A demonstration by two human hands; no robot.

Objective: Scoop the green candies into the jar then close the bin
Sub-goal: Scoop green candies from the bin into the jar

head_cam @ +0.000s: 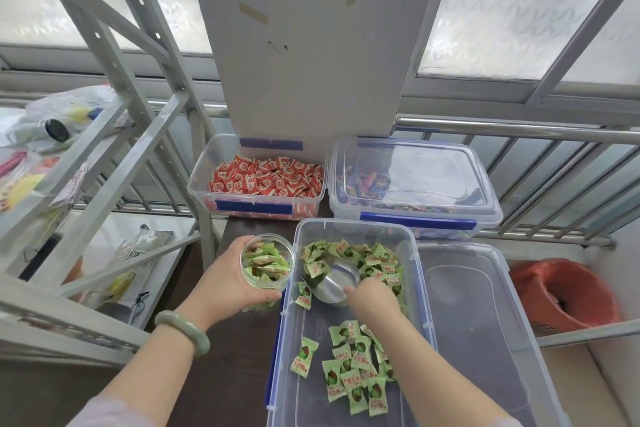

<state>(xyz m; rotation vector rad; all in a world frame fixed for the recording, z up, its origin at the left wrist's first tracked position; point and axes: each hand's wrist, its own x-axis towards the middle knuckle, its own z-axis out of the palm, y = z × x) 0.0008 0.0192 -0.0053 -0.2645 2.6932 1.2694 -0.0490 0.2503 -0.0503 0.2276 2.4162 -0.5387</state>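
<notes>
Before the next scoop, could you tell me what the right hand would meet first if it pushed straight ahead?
Probably the far pile of green candies: the right hand points its metal scoop into it.

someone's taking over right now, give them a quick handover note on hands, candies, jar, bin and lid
Left hand holds the jar beside the bin; jar looks nearly full of green candies.
Right hand holds the metal scoop inside the bin, scoop looks empty.
Green candies remain in two piles in the bin.
Lid lies to the bin's right.
Left: top up the jar if needed, put the lid on the bin.
</notes>
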